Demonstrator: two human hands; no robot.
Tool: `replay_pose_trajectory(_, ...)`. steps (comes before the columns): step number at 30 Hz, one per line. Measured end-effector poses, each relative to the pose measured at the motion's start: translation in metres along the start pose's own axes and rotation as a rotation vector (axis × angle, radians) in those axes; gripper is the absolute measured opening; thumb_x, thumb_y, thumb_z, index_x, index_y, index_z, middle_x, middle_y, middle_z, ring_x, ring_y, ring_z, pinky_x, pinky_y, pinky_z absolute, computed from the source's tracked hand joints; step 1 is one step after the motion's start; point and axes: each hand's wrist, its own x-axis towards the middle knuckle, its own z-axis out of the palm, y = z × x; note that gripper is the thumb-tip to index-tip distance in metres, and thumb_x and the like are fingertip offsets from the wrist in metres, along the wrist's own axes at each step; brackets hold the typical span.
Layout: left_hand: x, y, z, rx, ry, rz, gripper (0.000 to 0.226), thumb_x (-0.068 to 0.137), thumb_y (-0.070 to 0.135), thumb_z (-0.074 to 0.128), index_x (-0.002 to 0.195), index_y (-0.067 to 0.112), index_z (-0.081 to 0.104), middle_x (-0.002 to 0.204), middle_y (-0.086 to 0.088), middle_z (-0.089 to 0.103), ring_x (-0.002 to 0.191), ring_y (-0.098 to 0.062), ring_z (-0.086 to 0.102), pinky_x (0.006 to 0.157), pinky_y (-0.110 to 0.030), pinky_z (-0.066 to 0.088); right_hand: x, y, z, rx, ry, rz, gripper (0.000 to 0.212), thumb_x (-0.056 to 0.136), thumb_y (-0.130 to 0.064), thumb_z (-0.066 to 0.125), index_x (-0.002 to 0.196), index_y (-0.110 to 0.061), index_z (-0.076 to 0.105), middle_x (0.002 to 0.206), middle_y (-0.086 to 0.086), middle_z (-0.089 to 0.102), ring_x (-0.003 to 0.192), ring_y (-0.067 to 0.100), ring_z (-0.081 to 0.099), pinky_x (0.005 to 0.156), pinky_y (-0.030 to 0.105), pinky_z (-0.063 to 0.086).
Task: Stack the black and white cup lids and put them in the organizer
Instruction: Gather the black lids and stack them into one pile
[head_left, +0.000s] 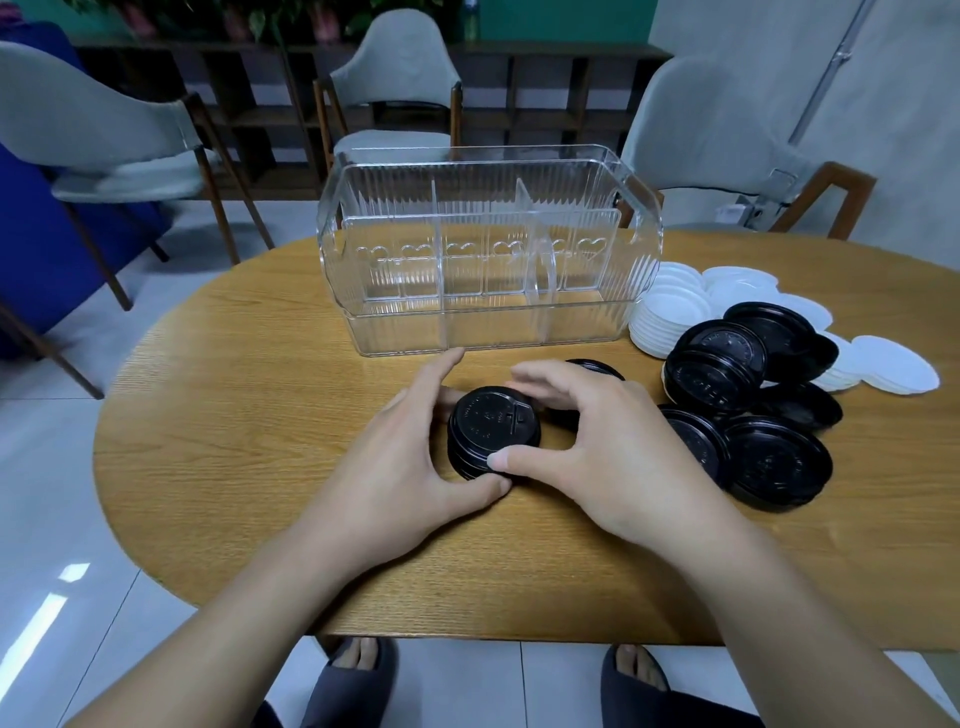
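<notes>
- We cup our left hand (410, 447) and right hand (576, 441) round a short stack of black lids (492, 431) on the wooden table (249, 415), one hand on each side, probably so the rims stay lined up and the pile cannot slide apart.
- Each thumb presses the near edge of the stack and the curled fingers wrap the far side, so both hands grip the same pile; the two thumb tips nearly meet at the front.
- One more black lid (595, 368) lies just behind our right hand's fingers, close enough to add to the pile.
- The clear organizer (488, 249) stands straight ahead, just past the hands, its open top facing up and its dividers marking off compartments; we see no lids in it, so filling it looks not yet begun.
- The loose black lids (748, 410) lie heaped on the right, some overlapping or tilted, and the white lids (675, 306) lie behind them, beside the organizer's right end, partly stacked, partly spread.
- We judge that keeping the supply on the right and the working pile in the middle keeps the reach to the organizer short.
</notes>
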Motion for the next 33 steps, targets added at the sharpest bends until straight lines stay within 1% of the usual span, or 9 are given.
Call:
replay_pose_trajectory(2, -0.0002, 0.0003, 0.0002, 0.006, -0.007, -0.005, 0.122, 0.076, 0.063, 0.093, 0.171, 0.053, 0.017, 0.139, 0.033, 0.06, 0.135, 0.009, 0.052, 0.108, -0.008, 0.034, -0.0005, -0.0006, 0.0001, -0.009, 0.002, 0.002, 0.089, 0.076, -0.057, 0.094, 0.155, -0.04, 0.057, 0.146, -0.028, 0.066, 0.137, -0.011, 0.056, 0.118, 0.019, 0.04)
replay_pose_trajectory(4, -0.0001, 0.0004, -0.0003, 0.025, -0.015, 0.0, 0.119, 0.077, 0.064, 0.092, 0.171, 0.052, 0.02, 0.14, 0.029, 0.06, 0.135, 0.007, 0.053, 0.109, -0.014, 0.037, -0.001, -0.0009, 0.0009, -0.01, -0.005, 0.002, 0.088, 0.078, -0.055, 0.094, 0.156, -0.04, 0.056, 0.148, -0.027, 0.065, 0.138, -0.012, 0.054, 0.119, 0.019, 0.039)
replay_pose_trajectory(10, 0.0014, -0.001, -0.0008, 0.042, -0.027, 0.004, 0.098, 0.078, 0.06, 0.092, 0.161, 0.046, 0.043, 0.138, 0.023, 0.06, 0.135, 0.004, 0.054, 0.113, -0.02, 0.043, 0.0, 0.0027, -0.0005, 0.032, -0.051, -0.017, 0.079, 0.085, -0.048, 0.091, 0.155, -0.043, 0.057, 0.149, -0.029, 0.064, 0.139, -0.013, 0.054, 0.123, 0.031, 0.045)
replay_pose_trajectory(18, -0.0004, -0.0005, 0.0005, 0.068, -0.037, 0.011, 0.104, 0.077, 0.072, 0.078, 0.167, 0.045, 0.035, 0.14, 0.025, 0.055, 0.139, -0.002, 0.05, 0.117, -0.03, 0.043, -0.0009, 0.0007, -0.0016, 0.009, -0.057, -0.035, 0.081, 0.086, -0.049, 0.09, 0.158, -0.043, 0.053, 0.151, -0.03, 0.061, 0.143, -0.012, 0.05, 0.125, 0.029, 0.042)
replay_pose_trajectory(22, 0.0001, -0.0008, 0.0011, 0.082, -0.025, 0.03, 0.099, 0.079, 0.065, 0.085, 0.165, 0.043, 0.04, 0.137, 0.03, 0.053, 0.139, 0.001, 0.049, 0.116, -0.025, 0.043, -0.003, -0.0027, -0.0013, -0.042, -0.018, -0.037, 0.079, 0.084, -0.052, 0.09, 0.155, -0.041, 0.057, 0.146, -0.026, 0.066, 0.139, -0.007, 0.055, 0.12, 0.024, 0.043)
replay_pose_trajectory(25, 0.0003, -0.0019, 0.0019, 0.07, -0.007, 0.016, 0.101, 0.078, 0.061, 0.091, 0.165, 0.042, 0.042, 0.137, 0.029, 0.054, 0.137, 0.005, 0.049, 0.108, -0.006, 0.034, -0.0025, -0.0048, 0.0011, -0.054, 0.003, -0.022, 0.079, 0.08, -0.055, 0.092, 0.152, -0.04, 0.061, 0.143, -0.025, 0.068, 0.136, -0.007, 0.057, 0.118, 0.024, 0.044)
replay_pose_trajectory(27, 0.0007, -0.0018, 0.002, 0.056, -0.005, 0.011, 0.103, 0.078, 0.06, 0.092, 0.166, 0.041, 0.041, 0.137, 0.028, 0.054, 0.136, 0.007, 0.048, 0.105, 0.0, 0.031, -0.0025, -0.0051, 0.0026, -0.056, 0.026, -0.014, 0.078, 0.078, -0.057, 0.093, 0.148, -0.04, 0.063, 0.141, -0.025, 0.07, 0.134, -0.008, 0.059, 0.117, 0.022, 0.045)
replay_pose_trajectory(30, 0.0008, -0.0021, 0.0017, 0.054, -0.01, 0.017, 0.106, 0.077, 0.061, 0.091, 0.167, 0.04, 0.04, 0.136, 0.031, 0.053, 0.136, 0.006, 0.048, 0.106, -0.004, 0.032, -0.0037, -0.0052, 0.004, -0.056, 0.034, -0.003, 0.079, 0.078, -0.058, 0.092, 0.149, -0.04, 0.062, 0.141, -0.025, 0.069, 0.134, -0.007, 0.059, 0.117, 0.025, 0.046)
replay_pose_trajectory(33, 0.0009, -0.0021, 0.0015, 0.065, -0.019, 0.038, 0.103, 0.078, 0.066, 0.085, 0.167, 0.038, 0.041, 0.146, 0.031, 0.054, 0.14, 0.004, 0.048, 0.112, -0.014, 0.036, -0.0052, -0.0041, 0.0062, -0.042, 0.025, 0.004, 0.081, 0.08, -0.059, 0.09, 0.153, -0.042, 0.057, 0.145, -0.027, 0.066, 0.139, -0.006, 0.056, 0.12, 0.031, 0.046)
